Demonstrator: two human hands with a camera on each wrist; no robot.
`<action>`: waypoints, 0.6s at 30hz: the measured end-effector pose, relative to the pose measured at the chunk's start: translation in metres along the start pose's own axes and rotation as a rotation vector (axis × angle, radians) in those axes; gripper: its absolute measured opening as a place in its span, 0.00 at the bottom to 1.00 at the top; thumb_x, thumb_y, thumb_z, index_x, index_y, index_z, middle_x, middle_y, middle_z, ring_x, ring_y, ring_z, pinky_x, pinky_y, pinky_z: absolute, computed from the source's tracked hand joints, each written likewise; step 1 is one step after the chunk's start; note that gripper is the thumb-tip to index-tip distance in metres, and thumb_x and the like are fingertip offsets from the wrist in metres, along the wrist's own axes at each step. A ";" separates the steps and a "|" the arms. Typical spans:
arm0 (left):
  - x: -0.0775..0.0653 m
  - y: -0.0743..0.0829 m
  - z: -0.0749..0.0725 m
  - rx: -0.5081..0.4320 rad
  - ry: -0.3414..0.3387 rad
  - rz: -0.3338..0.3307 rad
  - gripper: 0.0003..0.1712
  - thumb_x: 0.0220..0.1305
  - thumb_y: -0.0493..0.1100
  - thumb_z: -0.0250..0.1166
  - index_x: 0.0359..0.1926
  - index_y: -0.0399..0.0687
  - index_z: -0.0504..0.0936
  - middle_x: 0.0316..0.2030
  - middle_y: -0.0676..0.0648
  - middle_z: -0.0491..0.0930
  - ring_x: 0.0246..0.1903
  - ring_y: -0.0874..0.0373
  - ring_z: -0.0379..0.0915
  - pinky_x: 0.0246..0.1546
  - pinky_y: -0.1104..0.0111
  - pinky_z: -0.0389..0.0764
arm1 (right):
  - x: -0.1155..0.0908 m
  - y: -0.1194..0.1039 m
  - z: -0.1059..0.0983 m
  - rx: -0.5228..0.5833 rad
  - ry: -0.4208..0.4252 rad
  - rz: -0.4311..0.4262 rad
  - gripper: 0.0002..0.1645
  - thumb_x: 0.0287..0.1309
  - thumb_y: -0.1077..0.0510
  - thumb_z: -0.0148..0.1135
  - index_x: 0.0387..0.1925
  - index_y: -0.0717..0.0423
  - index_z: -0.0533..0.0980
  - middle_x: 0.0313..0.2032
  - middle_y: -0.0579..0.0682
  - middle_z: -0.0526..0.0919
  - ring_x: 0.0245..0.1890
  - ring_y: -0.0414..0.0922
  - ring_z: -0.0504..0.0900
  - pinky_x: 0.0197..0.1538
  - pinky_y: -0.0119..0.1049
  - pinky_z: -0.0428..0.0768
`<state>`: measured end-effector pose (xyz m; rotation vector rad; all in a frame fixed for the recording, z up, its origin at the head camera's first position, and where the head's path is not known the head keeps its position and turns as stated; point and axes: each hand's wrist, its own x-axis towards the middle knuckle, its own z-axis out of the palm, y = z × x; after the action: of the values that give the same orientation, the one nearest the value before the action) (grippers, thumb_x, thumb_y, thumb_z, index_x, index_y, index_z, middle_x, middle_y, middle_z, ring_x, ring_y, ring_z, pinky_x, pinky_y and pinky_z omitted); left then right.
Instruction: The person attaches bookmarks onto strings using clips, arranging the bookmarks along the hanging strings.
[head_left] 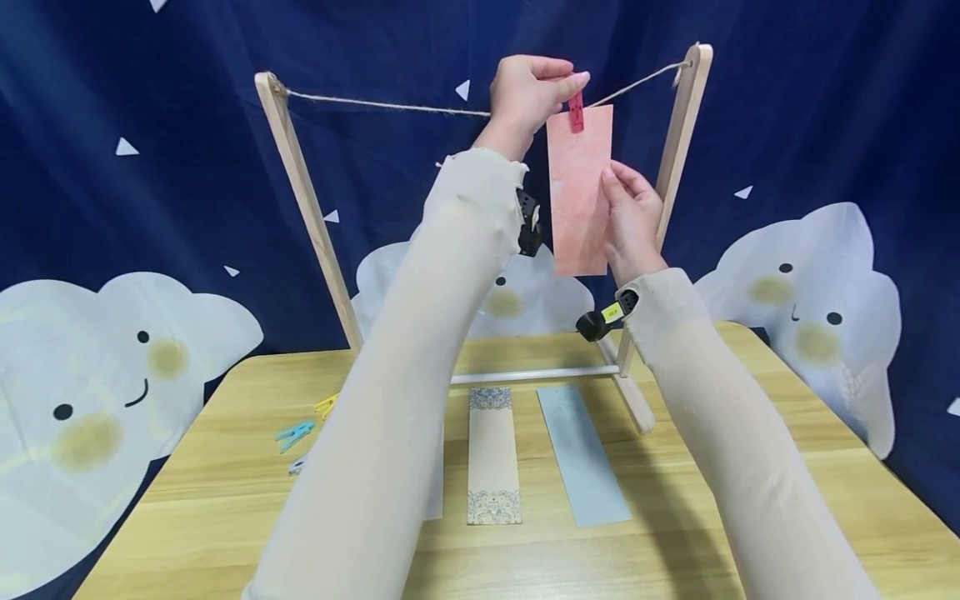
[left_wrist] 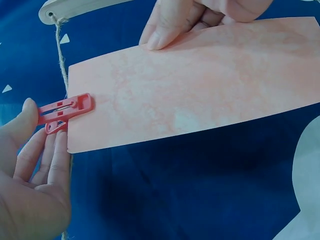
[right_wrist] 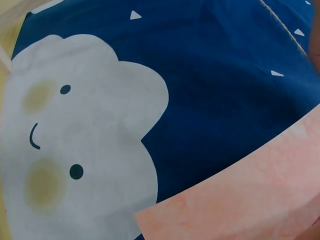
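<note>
Head view, upper right of centre: left hand point(head_left: 522, 98) pinches the clip point(head_left: 577, 115) on the pink card point(head_left: 579, 200) at the string point(head_left: 390, 105), right hand point(head_left: 633, 215) grips its edge; three cards point(head_left: 493, 446) lie unclipped, lower centre.

pale strip point(head_left: 436, 487): partly behind left sleeve point(head_left: 420, 333) | rope point(head_left: 375, 103): partly behind left hand point(head_left: 521, 100) | pink card point(right_wrist: 245, 192): cropped, right wrist view

No words, brands or numbers can be read. Just below the right hand point(head_left: 633, 217), a small yellow label point(head_left: 612, 312) sits on the black wrist device point(head_left: 592, 326); its dark marks are too small to make out. On the counter point(head_left: 525, 567), lower and left of that hand, a cream card point(head_left: 494, 450) has patterned end bands too fine to tell any lettering.
</note>
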<state>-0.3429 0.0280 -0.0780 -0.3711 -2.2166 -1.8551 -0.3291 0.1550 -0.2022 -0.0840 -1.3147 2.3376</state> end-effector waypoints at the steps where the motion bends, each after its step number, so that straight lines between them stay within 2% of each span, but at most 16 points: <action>1: 0.000 -0.001 -0.001 -0.020 -0.007 -0.011 0.18 0.54 0.42 0.70 0.47 0.44 0.84 0.45 0.50 0.84 0.44 0.63 0.80 0.43 0.82 0.77 | 0.000 0.001 0.000 0.001 -0.002 0.002 0.11 0.58 0.61 0.62 0.44 0.55 0.81 0.40 0.45 0.81 0.41 0.38 0.79 0.49 0.26 0.76; 7: 0.003 -0.003 -0.006 -0.113 -0.019 -0.101 0.19 0.54 0.42 0.70 0.48 0.42 0.82 0.45 0.49 0.83 0.42 0.62 0.80 0.43 0.79 0.79 | 0.003 0.007 -0.001 0.016 -0.040 0.013 0.11 0.57 0.61 0.63 0.43 0.55 0.81 0.37 0.46 0.82 0.36 0.39 0.79 0.40 0.26 0.77; 10: 0.003 -0.003 -0.009 -0.150 -0.018 -0.121 0.19 0.55 0.41 0.70 0.49 0.42 0.82 0.46 0.49 0.82 0.42 0.60 0.80 0.41 0.79 0.79 | 0.005 0.011 -0.003 0.020 -0.056 0.007 0.10 0.57 0.61 0.64 0.42 0.55 0.81 0.35 0.47 0.83 0.32 0.39 0.79 0.37 0.27 0.76; 15: -0.001 -0.004 -0.017 -0.184 -0.030 -0.107 0.20 0.56 0.41 0.69 0.50 0.43 0.81 0.48 0.51 0.81 0.44 0.61 0.80 0.41 0.80 0.79 | 0.009 0.018 -0.007 0.016 -0.062 -0.035 0.06 0.58 0.62 0.63 0.37 0.56 0.82 0.32 0.47 0.83 0.32 0.39 0.80 0.43 0.29 0.76; 18: -0.005 -0.005 -0.024 -0.240 -0.034 -0.107 0.20 0.56 0.41 0.69 0.51 0.44 0.81 0.48 0.51 0.81 0.44 0.61 0.80 0.41 0.80 0.79 | 0.010 0.023 -0.013 0.004 -0.082 -0.047 0.04 0.59 0.62 0.62 0.35 0.54 0.82 0.31 0.45 0.83 0.34 0.38 0.80 0.47 0.32 0.74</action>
<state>-0.3394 0.0029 -0.0803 -0.3331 -2.0762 -2.1957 -0.3429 0.1591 -0.2262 0.0442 -1.3359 2.3257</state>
